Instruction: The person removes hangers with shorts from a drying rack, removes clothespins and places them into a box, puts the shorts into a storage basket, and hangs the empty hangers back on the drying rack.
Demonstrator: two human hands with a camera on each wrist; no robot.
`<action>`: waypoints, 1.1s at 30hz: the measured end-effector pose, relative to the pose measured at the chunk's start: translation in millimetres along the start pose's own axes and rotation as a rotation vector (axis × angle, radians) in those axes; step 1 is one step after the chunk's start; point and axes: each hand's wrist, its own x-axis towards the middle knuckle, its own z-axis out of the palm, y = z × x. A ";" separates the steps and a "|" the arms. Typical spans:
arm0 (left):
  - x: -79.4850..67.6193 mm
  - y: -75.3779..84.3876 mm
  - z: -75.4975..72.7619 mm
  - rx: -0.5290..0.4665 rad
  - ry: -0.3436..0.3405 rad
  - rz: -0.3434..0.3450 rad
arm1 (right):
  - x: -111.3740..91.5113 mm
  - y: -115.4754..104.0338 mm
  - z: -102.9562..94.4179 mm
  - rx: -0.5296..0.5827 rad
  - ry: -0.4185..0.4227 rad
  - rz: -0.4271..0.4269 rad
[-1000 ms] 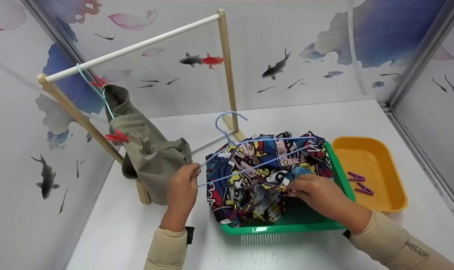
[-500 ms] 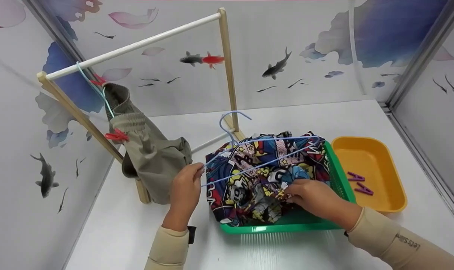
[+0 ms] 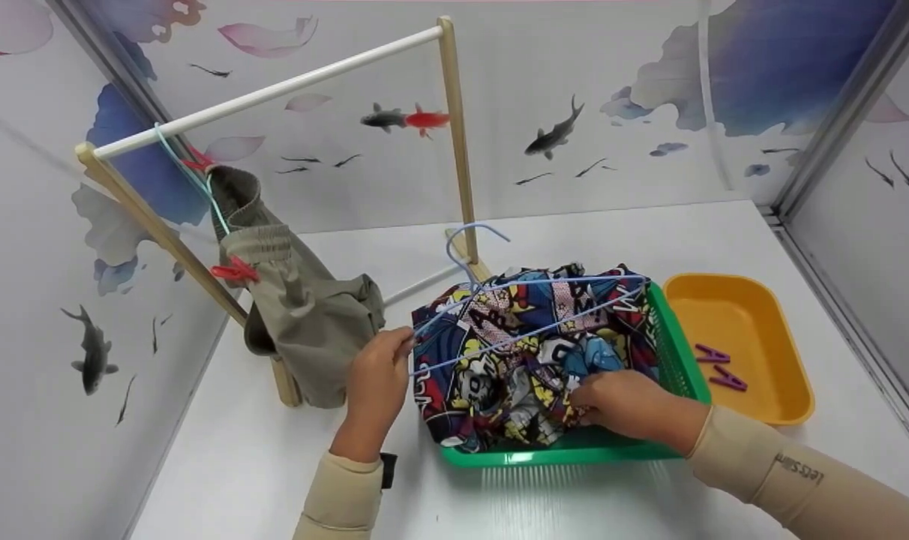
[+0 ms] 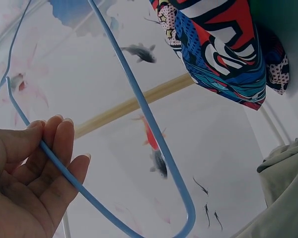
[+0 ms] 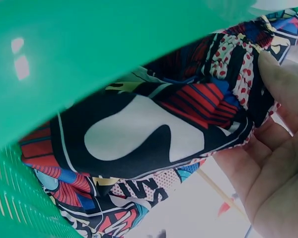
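Note:
My left hand (image 3: 379,386) holds one end of a light blue wire hanger (image 3: 559,279) between thumb and fingers, as the left wrist view also shows. The hanger's hook points up and away, and its long arms lie across comic-print shorts (image 3: 478,386). These shorts rest bunched in a green basket (image 3: 574,456) and spill over its left and far sides. At the near right part of the shorts, my right hand (image 3: 627,405) pinches the cloth. In the right wrist view its thumb (image 5: 275,74) presses on a gathered edge; some fingertips are hidden behind the cloth.
A wooden rack with a white rail (image 3: 274,94) stands at the left. Khaki shorts (image 3: 297,300) hang there from a mint hanger (image 3: 171,154), with red clips (image 3: 235,270). Right of the basket, an orange tray (image 3: 762,322) holds two purple clothespins (image 3: 728,377).
The hanger and my left hand have shifted slightly to the right. My right hand has moved a little left and nearer to me, drawing the cloth along. The hanging khaki shorts look unchanged.

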 end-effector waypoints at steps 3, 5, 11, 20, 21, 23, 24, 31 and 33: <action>-0.2 0.7 0.2 -0.017 -0.008 0.001 | 0.5 0.7 1.9 0.005 -0.040 -0.009; -0.6 1.2 0.7 -0.027 -0.014 -0.002 | 0.1 2.0 3.6 0.011 -0.053 -0.014; -1.3 1.8 1.8 -0.039 -0.025 -0.003 | -3.4 7.5 8.4 0.004 -0.054 -0.048; -1.3 2.0 1.6 -0.041 -0.019 0.006 | -7.5 10.2 14.4 -0.052 -0.079 -0.065; -1.3 1.9 1.6 -0.043 -0.021 0.004 | -7.6 9.8 14.0 -0.050 -0.084 -0.063; -1.5 1.6 1.7 -0.045 -0.024 0.004 | -7.7 8.8 11.9 -0.041 -0.098 -0.053; -1.3 1.6 1.6 -0.045 -0.023 0.004 | -7.7 8.2 10.6 -0.035 -0.107 -0.046; -0.1 1.8 -0.2 -0.047 -0.021 -0.025 | -11.0 4.0 0.2 -0.016 -0.147 0.005; 0.2 2.1 -1.1 -0.046 -0.031 -0.042 | -12.4 3.5 -1.3 -0.009 -0.147 0.013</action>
